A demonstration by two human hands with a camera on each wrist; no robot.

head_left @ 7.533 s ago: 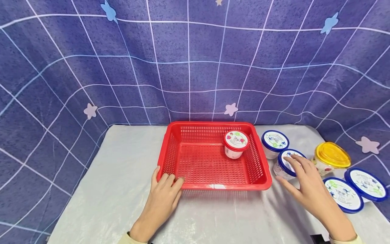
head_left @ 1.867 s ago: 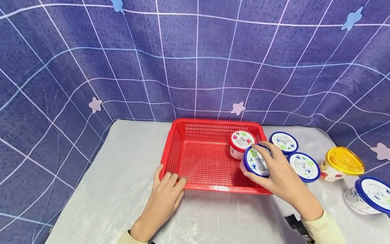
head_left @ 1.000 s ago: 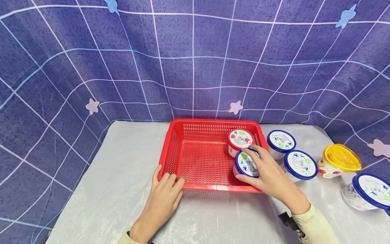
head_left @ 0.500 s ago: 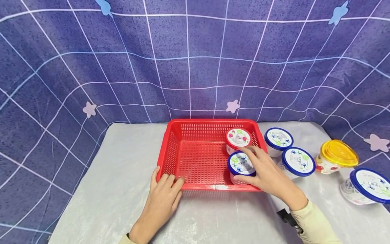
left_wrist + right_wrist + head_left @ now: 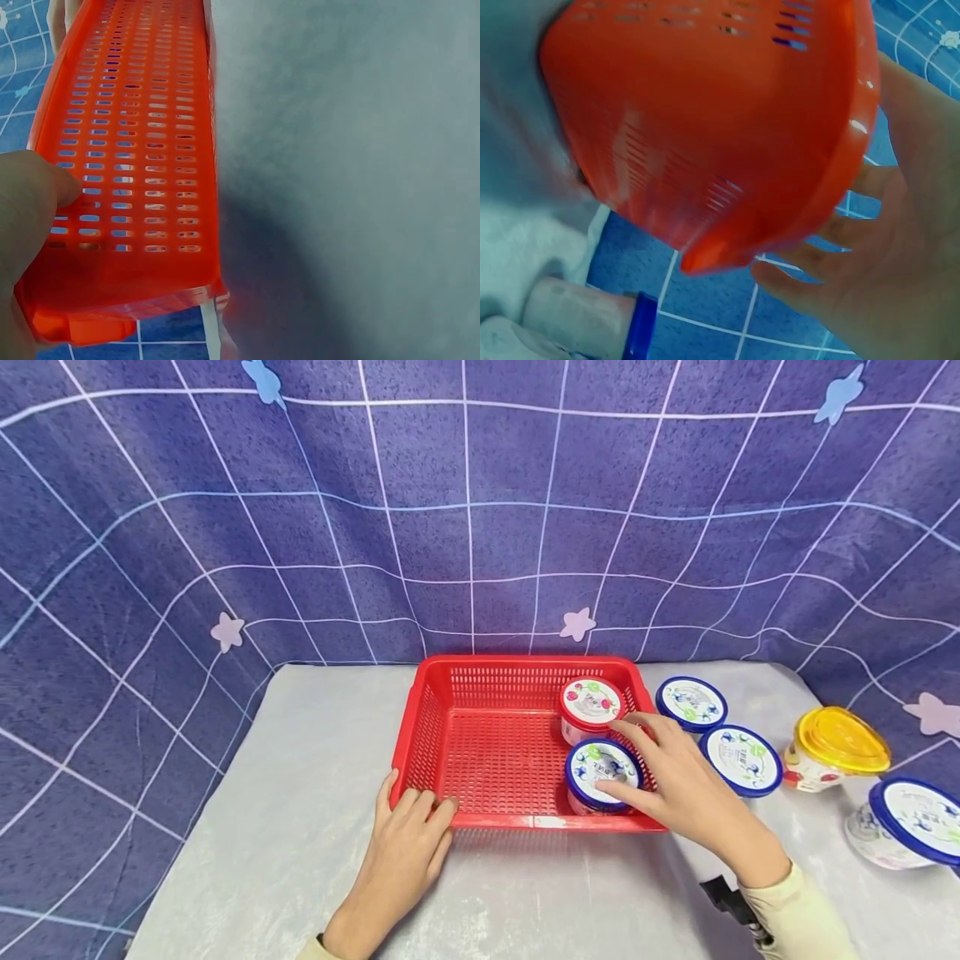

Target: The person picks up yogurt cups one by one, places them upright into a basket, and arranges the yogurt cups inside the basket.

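A red plastic basket (image 5: 525,822) with slotted walls sits mid-table. My left hand (image 5: 408,843) grips its near left corner, fingers over the rim and thumb (image 5: 64,184) against the slotted wall in the left wrist view. Inside, at the right end, a red-lidded tub (image 5: 592,703) with a berry print stands behind a blue-lidded tub (image 5: 596,768), both upright. My right hand (image 5: 678,777) hovers at the blue-lidded tub's right side with fingers spread, its thumb crossing over the lid. In the right wrist view, the basket wall (image 5: 705,150) hides the tubs inside.
Right of the basket stand two blue-lidded tubs, a far one (image 5: 692,702) and a nearer one (image 5: 741,760). Beyond them are a yellow-lidded tub (image 5: 840,743) and another blue-lidded tub (image 5: 911,818). A purple grid-patterned curtain (image 5: 480,527) hangs behind the table.
My right hand carried a blue-lidded tub from the right into the basket, set it before the red-lidded one, and has now loosened and shifted slightly right. The left hand kept its grip.
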